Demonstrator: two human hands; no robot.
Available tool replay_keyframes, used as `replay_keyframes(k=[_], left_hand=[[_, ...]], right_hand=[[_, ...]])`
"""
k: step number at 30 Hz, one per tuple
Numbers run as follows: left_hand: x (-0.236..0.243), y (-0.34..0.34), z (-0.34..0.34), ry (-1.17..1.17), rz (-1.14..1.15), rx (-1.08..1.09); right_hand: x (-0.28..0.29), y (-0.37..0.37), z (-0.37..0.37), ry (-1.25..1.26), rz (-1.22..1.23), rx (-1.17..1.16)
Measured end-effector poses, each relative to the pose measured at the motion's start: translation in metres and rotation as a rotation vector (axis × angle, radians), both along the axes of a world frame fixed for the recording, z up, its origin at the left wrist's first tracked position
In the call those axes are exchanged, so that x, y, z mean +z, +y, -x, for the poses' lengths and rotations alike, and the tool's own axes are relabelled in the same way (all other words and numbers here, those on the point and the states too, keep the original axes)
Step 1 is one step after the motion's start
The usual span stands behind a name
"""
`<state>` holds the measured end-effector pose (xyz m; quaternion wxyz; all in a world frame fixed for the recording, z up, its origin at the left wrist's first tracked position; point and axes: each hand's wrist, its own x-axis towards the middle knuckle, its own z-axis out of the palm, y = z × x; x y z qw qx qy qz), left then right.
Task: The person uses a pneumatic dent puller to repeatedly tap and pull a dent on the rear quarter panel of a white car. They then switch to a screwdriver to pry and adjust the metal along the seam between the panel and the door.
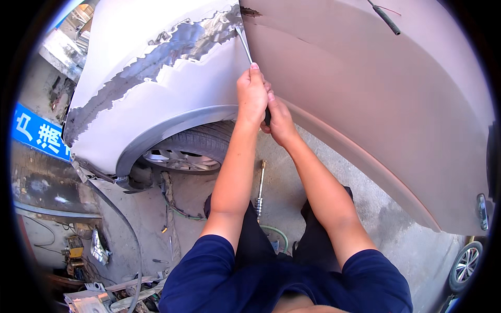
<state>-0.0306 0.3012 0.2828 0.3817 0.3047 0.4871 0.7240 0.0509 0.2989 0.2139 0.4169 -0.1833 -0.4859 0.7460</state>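
Both my hands are closed round a flat-bladed screwdriver (244, 44), one above the other. My left hand (251, 94) grips it higher up, with the thumb along the steel shaft. Below and to the right, my right hand (281, 121) wraps the lower part, where a bit of dark handle shows. The blade tip points up and away, at the edge of a silver car fender (193, 83), beside the seam with the door (360, 94). A jagged band of bare, crumpled metal (182, 41) crosses the fender, with ragged paint edges around it.
Under the fender arch is a wheel (193, 151). On the ground lie a metal rod with a spring (260, 188), hoses (130, 229) and scrap parts (115, 300). A black-handled tool (386, 20) is at the door's top. Another wheel (466, 265) stands far right.
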Motion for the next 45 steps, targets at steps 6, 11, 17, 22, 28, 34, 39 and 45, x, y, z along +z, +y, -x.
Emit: replay_keyframes(k=[6, 11, 17, 22, 28, 34, 39, 45], left_hand=[[0.014, -0.002, 0.017, -0.072, 0.098, -0.071], [0.016, -0.006, 0.013, 0.008, 0.177, -0.079], [0.014, -0.009, 0.019, 0.033, 0.187, -0.050], [0.014, -0.006, 0.017, 0.037, 0.175, -0.040], [0.015, -0.008, 0.019, 0.052, 0.160, -0.061], [0.017, -0.009, 0.016, 0.018, 0.143, -0.087], [0.018, -0.007, 0.010, -0.038, 0.110, -0.120], [0.017, 0.002, -0.008, -0.117, 0.050, -0.095]], right_hand=[[0.002, -0.006, 0.023, 0.112, 0.077, 0.014], [-0.013, -0.007, 0.034, 0.173, 0.091, -0.083], [-0.013, -0.013, 0.039, 0.216, 0.161, -0.053], [-0.022, -0.005, 0.043, 0.110, 0.048, -0.151], [-0.022, -0.003, 0.043, 0.005, 0.050, -0.129], [-0.020, -0.002, 0.042, -0.048, -0.142, -0.280], [0.002, -0.004, 0.018, -0.011, 0.053, -0.127], [0.019, 0.005, -0.009, -0.070, 0.010, -0.084]])
